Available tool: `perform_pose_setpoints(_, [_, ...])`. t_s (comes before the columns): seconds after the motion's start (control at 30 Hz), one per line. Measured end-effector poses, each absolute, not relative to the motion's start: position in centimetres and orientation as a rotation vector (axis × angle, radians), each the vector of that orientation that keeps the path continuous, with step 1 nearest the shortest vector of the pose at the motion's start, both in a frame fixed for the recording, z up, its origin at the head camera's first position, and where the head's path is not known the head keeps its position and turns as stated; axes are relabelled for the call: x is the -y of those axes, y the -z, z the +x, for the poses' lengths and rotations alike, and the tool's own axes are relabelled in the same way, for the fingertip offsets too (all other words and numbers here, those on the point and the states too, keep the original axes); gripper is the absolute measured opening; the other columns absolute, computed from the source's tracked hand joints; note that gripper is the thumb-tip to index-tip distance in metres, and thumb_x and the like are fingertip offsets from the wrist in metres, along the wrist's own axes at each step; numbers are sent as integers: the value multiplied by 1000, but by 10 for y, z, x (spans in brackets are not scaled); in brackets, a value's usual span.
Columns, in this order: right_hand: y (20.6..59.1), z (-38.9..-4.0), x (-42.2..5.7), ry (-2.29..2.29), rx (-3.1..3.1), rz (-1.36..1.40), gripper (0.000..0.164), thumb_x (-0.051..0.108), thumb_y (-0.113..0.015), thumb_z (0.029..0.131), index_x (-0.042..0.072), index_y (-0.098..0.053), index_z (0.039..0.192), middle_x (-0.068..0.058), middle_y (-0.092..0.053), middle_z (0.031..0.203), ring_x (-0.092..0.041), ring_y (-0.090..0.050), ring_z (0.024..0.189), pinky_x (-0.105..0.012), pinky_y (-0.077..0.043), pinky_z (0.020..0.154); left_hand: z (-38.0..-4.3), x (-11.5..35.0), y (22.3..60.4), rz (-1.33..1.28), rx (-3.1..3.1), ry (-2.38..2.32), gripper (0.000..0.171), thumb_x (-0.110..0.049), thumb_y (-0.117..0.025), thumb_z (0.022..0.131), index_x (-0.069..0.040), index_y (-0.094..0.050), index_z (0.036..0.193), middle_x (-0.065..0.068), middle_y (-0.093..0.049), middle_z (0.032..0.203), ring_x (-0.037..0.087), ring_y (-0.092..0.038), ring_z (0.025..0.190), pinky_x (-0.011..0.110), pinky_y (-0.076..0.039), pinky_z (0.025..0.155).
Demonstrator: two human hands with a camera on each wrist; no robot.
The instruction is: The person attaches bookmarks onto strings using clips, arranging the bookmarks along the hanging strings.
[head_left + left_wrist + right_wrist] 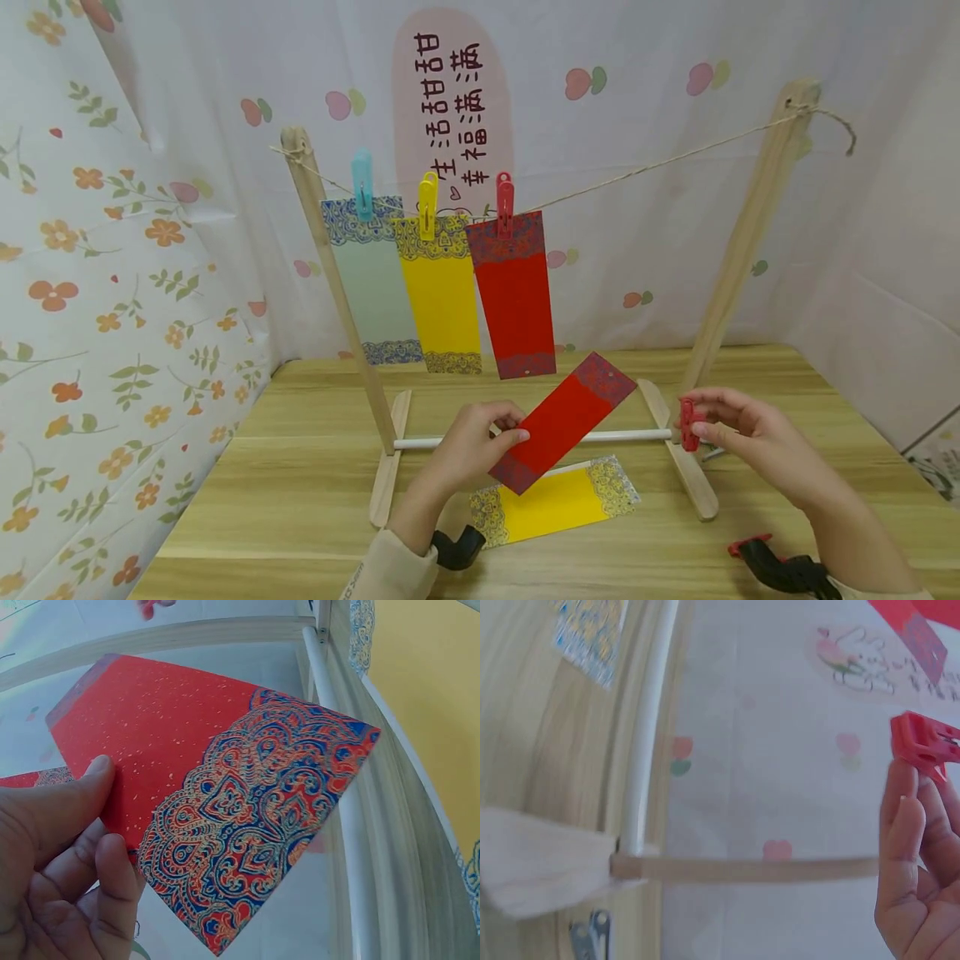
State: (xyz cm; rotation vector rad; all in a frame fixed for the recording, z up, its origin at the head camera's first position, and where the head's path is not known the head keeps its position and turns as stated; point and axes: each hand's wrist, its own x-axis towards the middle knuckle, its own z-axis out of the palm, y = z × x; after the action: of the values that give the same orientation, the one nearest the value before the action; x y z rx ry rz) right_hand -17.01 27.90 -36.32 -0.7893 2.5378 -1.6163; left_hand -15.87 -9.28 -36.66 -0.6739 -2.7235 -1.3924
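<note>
My left hand pinches a red bookmark card by its lower left edge, the card tilted up to the right. In the left wrist view the patterned end of this red card points toward the camera. My right hand holds a small red clothespin between thumb and fingers, near the foot of the right post. From the twine hang three cards: a pale green card under a blue clip, a yellow card under a yellow clip, and another red card under a red clip.
A yellow card lies on the wooden table below the held one. Two wooden posts carry the twine, joined low down by a white rod. Another red clip lies at the right, partly behind a black wrist strap.
</note>
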Motion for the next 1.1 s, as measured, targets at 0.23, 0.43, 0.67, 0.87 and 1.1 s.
perform_pose_setpoints(0.23, [344,-169,-260,1794,-2517,-873,33,-4,-55,98,4,-57,130,9,-70,108,-4,-69,96,-14,-54,85,-159,89,361,-642,2637,1411,7,-12,-67,95,-8,-72,98,5,-72,91,14,-64,83,20,-54,68])
perform_pose_setpoints(0.43, [325,-171,-250,2081,-2357,-970,35,-12,-54,95,-2,-58,128,7,-73,104,-4,-70,92,-13,-53,86,-160,83,361,-624,2548,1413,10,-10,-70,92,-7,-72,101,6,-72,91,16,-65,83,19,-55,69])
perform_pose_setpoints(0.67, [306,-171,-244,2202,-2290,-987,36,-12,-54,95,-2,-57,129,5,-74,106,-6,-70,95,-13,-52,88,-160,77,360,-594,2466,1468,11,-11,-70,92,-7,-71,102,5,-71,91,16,-64,84,21,-54,71])
perform_pose_setpoints(0.87, [288,-174,-229,2252,-2248,-1052,35,-12,-53,96,-2,-57,129,3,-74,108,-8,-71,95,-15,-53,87,-162,72,356,-578,2390,1519,8,-11,-71,92,-8,-72,99,6,-71,90,18,-64,85,21,-55,71])
perform_pose_setpoints(1.1, [272,-179,-205,2366,-2164,-1113,34,-15,-54,93,-6,-58,125,-2,-74,103,-13,-71,86,-18,-50,72,-163,70,349,-555,2331,1529,9,-10,-72,90,-6,-72,99,9,-73,91,21,-67,86,20,-56,71])
